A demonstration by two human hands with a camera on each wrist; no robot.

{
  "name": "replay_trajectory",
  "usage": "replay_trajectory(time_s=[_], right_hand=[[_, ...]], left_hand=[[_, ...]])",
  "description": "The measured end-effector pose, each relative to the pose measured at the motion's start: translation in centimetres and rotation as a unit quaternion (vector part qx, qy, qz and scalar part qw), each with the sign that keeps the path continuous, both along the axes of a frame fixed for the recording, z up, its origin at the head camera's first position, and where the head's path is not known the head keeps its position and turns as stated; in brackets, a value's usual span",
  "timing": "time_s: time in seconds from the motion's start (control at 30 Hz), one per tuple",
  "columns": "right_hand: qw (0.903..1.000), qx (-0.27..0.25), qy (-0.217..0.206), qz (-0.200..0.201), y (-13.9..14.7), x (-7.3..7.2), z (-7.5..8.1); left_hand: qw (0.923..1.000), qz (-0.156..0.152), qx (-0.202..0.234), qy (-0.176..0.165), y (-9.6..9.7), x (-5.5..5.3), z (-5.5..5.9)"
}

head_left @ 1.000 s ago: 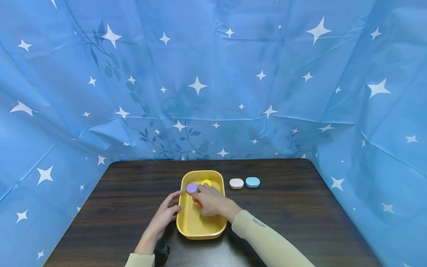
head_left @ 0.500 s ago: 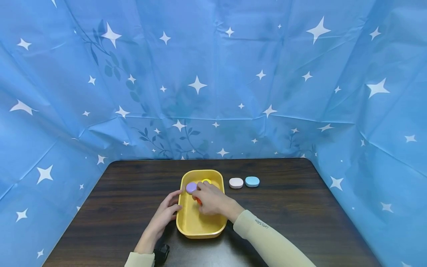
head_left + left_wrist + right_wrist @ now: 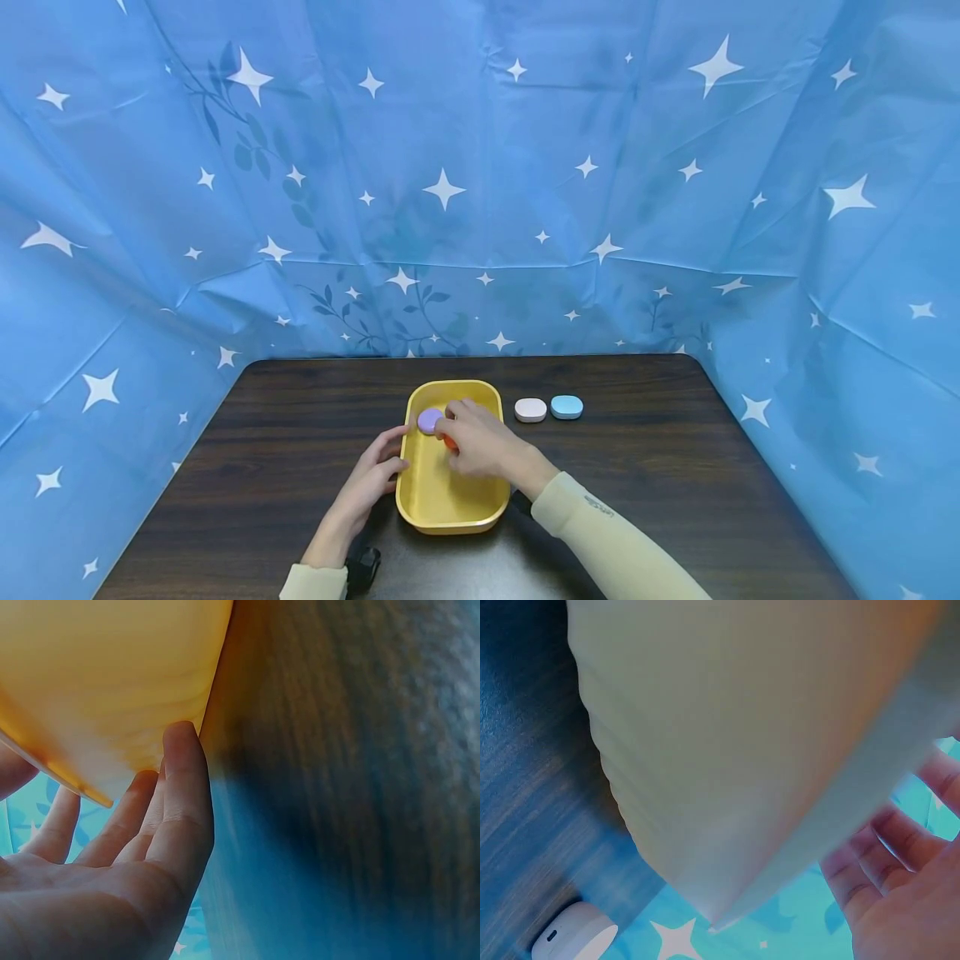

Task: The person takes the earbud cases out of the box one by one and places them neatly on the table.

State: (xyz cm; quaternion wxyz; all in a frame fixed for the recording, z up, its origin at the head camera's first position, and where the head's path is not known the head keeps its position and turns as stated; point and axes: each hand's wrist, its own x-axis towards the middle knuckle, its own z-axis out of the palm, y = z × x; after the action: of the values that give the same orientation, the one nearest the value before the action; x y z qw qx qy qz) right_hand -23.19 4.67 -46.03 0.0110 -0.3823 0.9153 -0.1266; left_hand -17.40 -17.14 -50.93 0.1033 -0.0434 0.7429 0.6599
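Inside the yellow tray (image 3: 442, 504), my right hand (image 3: 480, 442) holds a small orange-red object (image 3: 451, 443) in its curled fingers. Most of that object is hidden behind the fingers. A rounded purple piece (image 3: 429, 421) lies in the tray just left of the fingertips. My left hand (image 3: 363, 483) is at the tray's left side, its fingertips against the outer wall. In the left wrist view, the extended fingers (image 3: 182, 750) touch the tray wall (image 3: 97, 682). The tray wall hides the right fingertips in the right wrist view.
To the right of the tray, a white oval case (image 3: 530, 410) and a light blue one (image 3: 566, 407) lie side by side on the dark wooden table (image 3: 660, 467). A blue star-patterned cloth (image 3: 480, 183) hangs behind the table and along its sides.
My right hand has shifted slightly up and right within the tray, with the orange-red object in its fingers. It now covers the yellow piece seen before. The left hand stays in place.
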Motion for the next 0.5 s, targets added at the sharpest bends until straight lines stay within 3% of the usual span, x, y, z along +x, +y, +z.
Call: replay_trajectory(time_s=[0.5], right_hand=[[0.9994,-0.023,0.022,-0.011,1.01,0.6,0.62]], left_hand=[[1.0,0.008,-0.001,0.002,0.05,-0.13,-0.15]])
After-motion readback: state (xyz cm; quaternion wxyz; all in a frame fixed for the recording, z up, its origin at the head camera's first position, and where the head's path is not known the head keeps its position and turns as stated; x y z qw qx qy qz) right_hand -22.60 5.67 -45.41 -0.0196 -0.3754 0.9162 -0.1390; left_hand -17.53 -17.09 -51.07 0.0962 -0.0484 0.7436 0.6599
